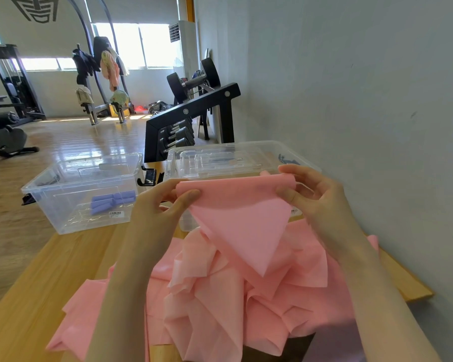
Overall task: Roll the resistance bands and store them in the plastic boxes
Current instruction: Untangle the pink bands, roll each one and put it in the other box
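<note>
Two hands hide the ends of the pink band (236, 205), its rolled edge raised before the right box (246, 155). Left hand (162, 207) and right hand (314, 194) pinch it, fingers curled; the rest heaps on the table (37, 296). Left box (81, 194) holds a purple roll (113, 201).

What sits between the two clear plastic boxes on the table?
In the head view, a black clip-like latch sits in the gap between the left box and the right box.

Pink band (236, 220) hides the right box's (246, 152) front — its label (294, 211) barely peeks out, unreadable
</note>
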